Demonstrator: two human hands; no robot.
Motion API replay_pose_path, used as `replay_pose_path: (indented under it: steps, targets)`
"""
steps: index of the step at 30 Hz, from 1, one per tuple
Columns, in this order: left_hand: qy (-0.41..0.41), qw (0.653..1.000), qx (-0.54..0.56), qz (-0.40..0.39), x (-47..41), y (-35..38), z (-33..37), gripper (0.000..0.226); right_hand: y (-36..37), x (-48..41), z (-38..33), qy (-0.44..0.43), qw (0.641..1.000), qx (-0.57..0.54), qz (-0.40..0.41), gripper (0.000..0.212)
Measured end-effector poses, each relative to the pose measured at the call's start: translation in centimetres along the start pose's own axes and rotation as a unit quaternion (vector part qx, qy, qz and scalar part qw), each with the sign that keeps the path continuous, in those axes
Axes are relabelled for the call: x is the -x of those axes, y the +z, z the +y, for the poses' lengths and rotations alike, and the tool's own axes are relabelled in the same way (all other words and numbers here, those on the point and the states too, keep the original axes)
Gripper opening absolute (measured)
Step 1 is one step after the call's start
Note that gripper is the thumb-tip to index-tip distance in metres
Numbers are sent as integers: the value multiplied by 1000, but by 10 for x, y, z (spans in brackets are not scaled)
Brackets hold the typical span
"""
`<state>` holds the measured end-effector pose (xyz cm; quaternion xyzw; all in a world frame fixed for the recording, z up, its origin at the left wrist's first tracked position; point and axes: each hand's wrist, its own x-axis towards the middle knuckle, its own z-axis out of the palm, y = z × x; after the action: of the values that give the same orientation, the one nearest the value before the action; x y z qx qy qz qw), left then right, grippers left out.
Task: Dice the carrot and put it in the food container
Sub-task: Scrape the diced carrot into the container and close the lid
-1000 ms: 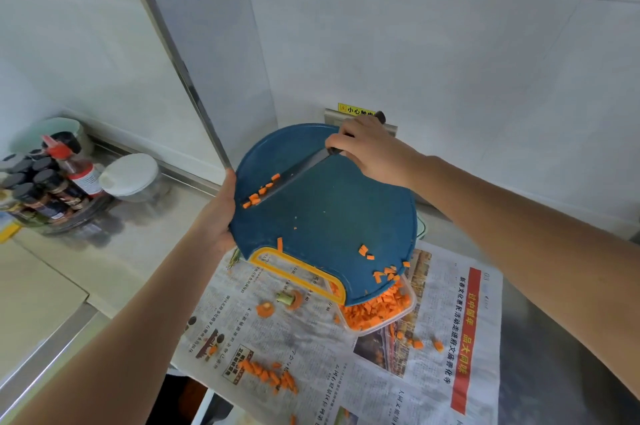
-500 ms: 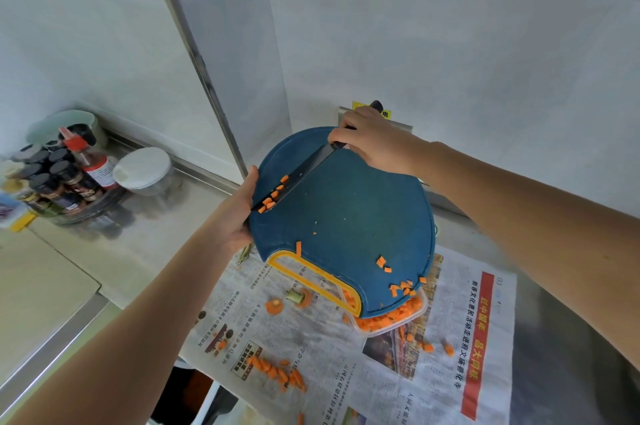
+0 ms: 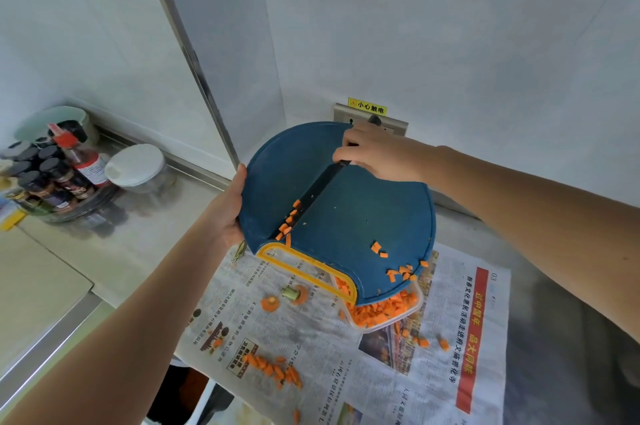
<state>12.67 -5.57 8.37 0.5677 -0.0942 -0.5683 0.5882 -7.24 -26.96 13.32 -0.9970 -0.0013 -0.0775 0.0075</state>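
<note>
Left grip (image 3: 227,216) holds the tilted cutting board (image 3: 363,216) at its left edge; right grip (image 3: 377,156) clasps the knife (image 3: 318,190), blade against stray carrot dice (image 3: 286,229) — most fill the food container (image 3: 367,329) under the board's near edge.

Counter (image 3: 156,237) with newspaper (image 3: 346,372), spice tray (image 3: 69,213), lidded jar (image 3: 136,166)

White panelled walls (image 3: 450,43) above a pale countertop (image 3: 145,241).
</note>
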Motion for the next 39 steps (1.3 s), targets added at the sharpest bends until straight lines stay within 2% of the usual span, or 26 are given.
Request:
replay_pose_path:
  steps: [8, 17, 22, 25, 36, 39]
  targets:
    - [0, 997, 6, 77, -2, 2, -2, 58, 2, 22, 10, -2, 1000, 12, -11, 22]
    - [8, 997, 17, 72, -4, 0, -6, 60, 9, 57, 20, -8, 999, 29, -17, 33]
    - [21, 998, 30, 53, -6, -10, -9, 61, 20, 87, 20, 37, 999, 29, -27, 42]
    - [27, 997, 33, 60, -7, -14, -11, 61, 29, 106, 20, 57, 997, 24, -42, 40]
    - [64, 984, 71, 152, 0, -30, -24, 59, 45, 150, -9, 147, 985, -5, -91, 33]
    - [73, 982, 62, 161, 7, -31, -25, 59, 46, 157, -22, 186, 972, -5, -145, 33]
